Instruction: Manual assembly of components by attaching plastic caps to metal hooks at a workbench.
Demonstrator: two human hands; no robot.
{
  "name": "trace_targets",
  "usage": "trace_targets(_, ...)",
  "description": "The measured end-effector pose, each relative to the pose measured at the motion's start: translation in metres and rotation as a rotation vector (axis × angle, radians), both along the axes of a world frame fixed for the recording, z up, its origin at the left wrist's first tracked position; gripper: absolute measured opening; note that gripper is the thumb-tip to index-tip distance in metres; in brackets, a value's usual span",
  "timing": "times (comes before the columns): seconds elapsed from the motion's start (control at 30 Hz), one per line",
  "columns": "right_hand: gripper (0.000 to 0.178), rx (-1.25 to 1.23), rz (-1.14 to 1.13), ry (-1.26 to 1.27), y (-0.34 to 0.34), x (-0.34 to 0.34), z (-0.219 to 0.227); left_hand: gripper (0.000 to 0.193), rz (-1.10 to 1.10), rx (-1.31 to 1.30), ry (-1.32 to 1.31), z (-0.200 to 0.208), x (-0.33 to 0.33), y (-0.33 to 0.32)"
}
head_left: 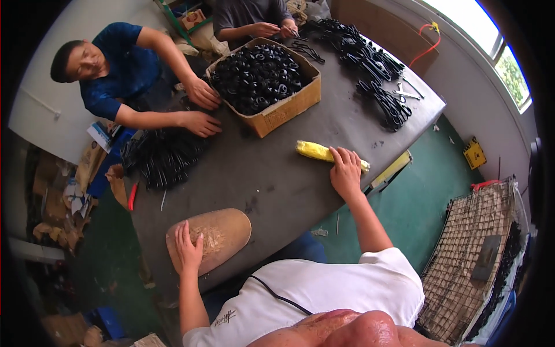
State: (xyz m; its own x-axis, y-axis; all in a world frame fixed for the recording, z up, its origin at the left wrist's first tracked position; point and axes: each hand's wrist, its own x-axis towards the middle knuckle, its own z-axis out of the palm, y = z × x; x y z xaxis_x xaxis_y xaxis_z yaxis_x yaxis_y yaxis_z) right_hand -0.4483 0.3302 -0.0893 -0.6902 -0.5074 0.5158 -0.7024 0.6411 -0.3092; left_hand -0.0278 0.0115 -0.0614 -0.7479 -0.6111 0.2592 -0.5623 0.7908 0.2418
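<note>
My left hand (188, 250) lies flat on a tan, round-ended board (225, 231) with a scuffed, worn middle, its fingers outstretched. Further right, near the table edge, my right hand (347, 175) curls over a yellow, tube-like roll (315, 150) lying on the dark table (272, 173). What the roll is made of cannot be made out. Its left part and its right tip show on either side of my fingers.
A cardboard box (289, 109) of small black rings stands at the far middle. Bundles of black cords (384, 104) lie far right, and another black bundle (162, 159) at left. Two co-workers' hands (201, 110) (274, 29) are near the box. A wire-mesh rack (468, 254) stands right.
</note>
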Motion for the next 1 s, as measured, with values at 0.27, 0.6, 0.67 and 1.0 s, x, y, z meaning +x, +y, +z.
trace_targets(0.27, 0.046, 0.002, -0.018, -0.004, -0.003, -0.004, 0.000, 0.058, 0.012, 0.035, 0.067, -0.020, -0.001, 0.005)
trace_targets(0.6, 0.031, -0.166, 0.202, 0.022, -0.023, 0.019, -0.009, 0.056, 0.097, -0.131, 0.189, -0.018, 0.009, 0.008)
trace_targets(0.67, 0.025, -0.190, 0.536, -0.165, -0.062, 0.063, 0.026, 0.056, 0.091, -0.147, 0.206, -0.014, 0.017, 0.010)
trace_targets(1.0, 0.046, -0.116, 0.725, -0.158, -0.375, 0.091, 0.022, 0.055, 0.234, -0.111, 0.326, -0.020, 0.050, 0.016)
